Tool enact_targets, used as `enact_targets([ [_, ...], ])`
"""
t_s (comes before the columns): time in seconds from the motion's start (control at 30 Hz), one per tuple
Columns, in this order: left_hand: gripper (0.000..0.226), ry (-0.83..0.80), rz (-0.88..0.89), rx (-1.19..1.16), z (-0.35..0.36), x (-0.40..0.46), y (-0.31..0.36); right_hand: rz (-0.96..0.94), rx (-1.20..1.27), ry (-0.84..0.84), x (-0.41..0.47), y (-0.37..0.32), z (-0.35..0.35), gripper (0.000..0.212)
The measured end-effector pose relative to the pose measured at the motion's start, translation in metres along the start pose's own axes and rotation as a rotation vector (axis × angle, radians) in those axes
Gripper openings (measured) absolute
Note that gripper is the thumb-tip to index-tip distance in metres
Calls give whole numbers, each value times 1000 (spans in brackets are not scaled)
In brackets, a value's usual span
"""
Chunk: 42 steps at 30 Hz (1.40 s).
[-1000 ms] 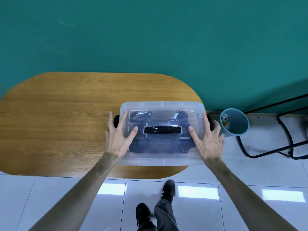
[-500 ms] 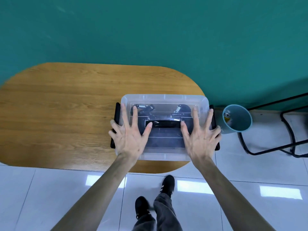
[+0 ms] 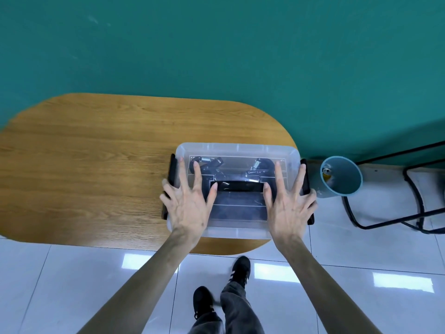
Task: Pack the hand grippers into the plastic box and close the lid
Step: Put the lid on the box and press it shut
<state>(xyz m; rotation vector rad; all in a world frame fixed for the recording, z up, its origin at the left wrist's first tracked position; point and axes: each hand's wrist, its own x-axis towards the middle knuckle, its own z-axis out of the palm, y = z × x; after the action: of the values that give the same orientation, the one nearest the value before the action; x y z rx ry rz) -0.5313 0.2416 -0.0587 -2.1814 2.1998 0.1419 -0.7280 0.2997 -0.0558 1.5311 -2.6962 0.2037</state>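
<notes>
1. Pressing flat on the clear lid, the left hand lies palm down with fingers spread wide over the left half of the plastic box.
2. Matching it on the right half, the right hand also rests palm down, fingers splayed and straight, gripping nothing.
3. Both thumbs point inward and touch the ends of the black carry handle set in the middle of the lid.
4. Black side latches show at each end of the box: the left latch and the right latch; whether they are snapped down is hard to tell from this angle.
5. Through the lid, the hand grippers lie inside, their metal springs and black grips visible near the far wall.
6. The box sits at the right end of the oval wooden desk, close to its near edge.
7. A teal bin stands on the tiled floor just right of the desk, beside a black metal frame.
</notes>
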Motion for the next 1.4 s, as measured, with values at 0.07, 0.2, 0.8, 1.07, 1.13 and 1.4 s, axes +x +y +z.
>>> enact_targets([
  [0.07, 73, 18, 7, 22, 0, 0, 3, 13, 2, 21, 0, 0, 2, 56],
  [0.2, 72, 12, 2, 21, 3, -1, 3, 18, 15, 14, -1, 1, 6, 50],
  [0.8, 73, -67, 2, 35, -2, 0, 4, 21, 64, -60, 0, -5, 9, 49],
  [1.07, 73, -278, 7, -23, -31, -2, 5, -94, 63, -214, -4, 0, -14, 57],
  [1.13, 72, -358, 52, -55, -39, 2, -1, -150, 32, -264, -8, 4, -21, 58],
  [1.4, 96, -285, 262, -3, -120, 33, -23, -319, 26, -225, 26, -44, -94, 56],
])
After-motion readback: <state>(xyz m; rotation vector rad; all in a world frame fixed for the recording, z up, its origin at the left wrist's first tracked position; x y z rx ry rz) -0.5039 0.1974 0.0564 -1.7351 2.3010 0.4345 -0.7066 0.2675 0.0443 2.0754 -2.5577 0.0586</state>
